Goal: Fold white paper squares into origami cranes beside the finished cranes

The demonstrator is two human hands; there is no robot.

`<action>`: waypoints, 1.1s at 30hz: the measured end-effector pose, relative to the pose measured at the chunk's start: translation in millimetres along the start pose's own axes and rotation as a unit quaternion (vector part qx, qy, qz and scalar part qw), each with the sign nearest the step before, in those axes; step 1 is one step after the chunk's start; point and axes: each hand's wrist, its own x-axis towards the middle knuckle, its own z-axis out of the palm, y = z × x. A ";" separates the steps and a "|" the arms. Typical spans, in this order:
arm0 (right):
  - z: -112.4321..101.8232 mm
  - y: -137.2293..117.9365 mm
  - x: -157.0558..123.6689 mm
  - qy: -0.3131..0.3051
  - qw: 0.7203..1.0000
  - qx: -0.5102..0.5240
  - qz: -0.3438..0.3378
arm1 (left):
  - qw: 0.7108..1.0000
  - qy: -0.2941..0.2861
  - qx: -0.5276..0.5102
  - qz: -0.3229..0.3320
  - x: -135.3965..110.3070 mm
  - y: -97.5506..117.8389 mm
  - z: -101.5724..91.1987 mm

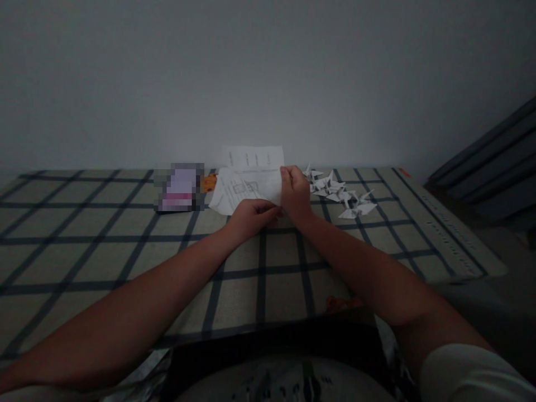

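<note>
A printed sheet of paper (255, 181) with text and a small diagram is held up over the table, its upper part bent back. My right hand (295, 190) grips its right edge, thumb on the near face. At the lower right corner, my left hand (254, 216) pinches the bottom edge with fingers closed, close to the right hand. Folded white paper cranes (358, 207), several of them, lie in a loose cluster just right of my right hand.
A checked cloth (125, 223) covers the table, which meets a plain wall (251, 72) behind. A phone-like device (180, 187), blurred out, stands left of the paper beside an orange patch (210, 182). Dark folds of fabric (494, 151) hang at the right.
</note>
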 end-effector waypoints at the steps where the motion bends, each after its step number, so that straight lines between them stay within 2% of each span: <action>1: 0.1 -0.2 -0.1 0.002 1.000 0.000 0.002 | 1.000 0.001 0.018 0.008 -0.6 0.6 0.3; 9: 3.0 -1.0 -1.9 -0.002 1.000 -0.015 -0.016 | 0.992 0.051 0.111 0.005 0.2 3.4 1.9; 14: 4.2 -2.0 -3.6 -0.007 1.000 -0.007 -0.018 | 0.990 0.048 0.130 0.005 0.3 6.1 1.4; 19: 2.2 -3.8 -3.3 -0.006 1.000 0.000 -0.008 | 0.998 0.035 0.034 -0.028 -2.2 8.1 1.7; 23: 1.0 -3.6 -1.5 0.006 1.000 0.009 -0.001 | 0.999 0.022 -0.034 -0.017 -2.8 4.9 2.2; 27: 1.6 -2.3 -0.4 0.007 1.000 0.003 0.003 | 0.999 0.023 -0.047 -0.002 -2.4 0.8 2.6; 29: 2.1 -1.1 -0.5 0.010 1.000 0.000 0.001 | 0.999 0.040 -0.023 0.005 -2.0 -0.2 2.5; 33: 3.3 1.7 -1.5 0.009 1.000 0.005 -0.011 | 0.991 0.125 0.028 0.028 0.1 -1.5 1.4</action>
